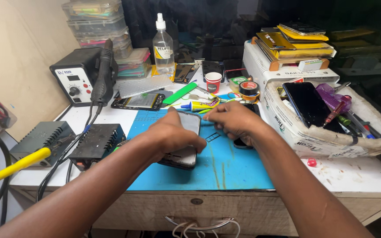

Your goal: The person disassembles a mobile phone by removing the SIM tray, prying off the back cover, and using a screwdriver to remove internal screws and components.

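- While lying on the blue mat point(225, 169), a phone point(185, 142) was clasped by the left hand point(173, 134).
- Right hand point(234, 120) rested beyond, fingers curled on the mat's far edge; whether it gripped anything, can't tell.
- Glue tube point(201, 105) sat past the mat.

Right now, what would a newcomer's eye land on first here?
The two hands at centre: the left hand grips a phone lying on the blue work mat, and the right hand rests beside it on a second, dark phone. Next, the black hot-air station at back left and the worn cardboard tray of tools at right.
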